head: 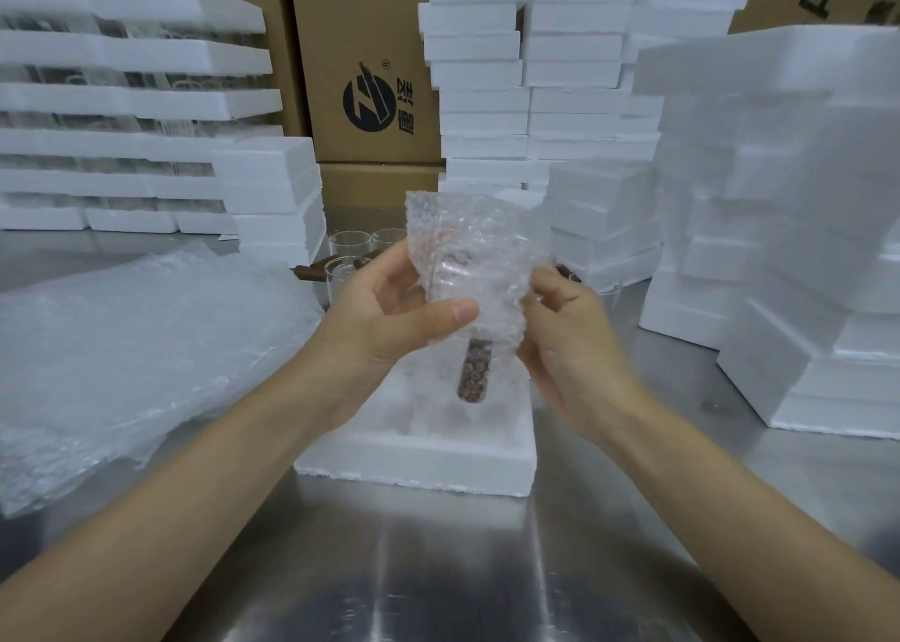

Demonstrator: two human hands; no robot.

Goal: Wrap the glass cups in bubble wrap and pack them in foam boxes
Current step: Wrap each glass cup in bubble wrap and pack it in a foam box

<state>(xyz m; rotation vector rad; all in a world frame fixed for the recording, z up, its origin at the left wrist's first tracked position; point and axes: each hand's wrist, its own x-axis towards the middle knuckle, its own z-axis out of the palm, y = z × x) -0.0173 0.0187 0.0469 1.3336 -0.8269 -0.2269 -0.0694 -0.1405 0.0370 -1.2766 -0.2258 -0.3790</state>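
Steel table lay nearest, bearing an open foam box. Above the box, the left hand and right hand were both clamped on a glass cup sheathed in bubble wrap, its dark handle pointing down. Left lay spare wrap sheets; behind stood bare cups, foam stacks and cartons.

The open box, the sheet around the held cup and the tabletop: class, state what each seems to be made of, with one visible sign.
Open box: white expanded foam, matt, with crumbly edges.
Wrapping sheet: clear plastic bubble wrap; air pockets show.
Tabletop: probably brushed stainless steel; grey, with streaky reflections.
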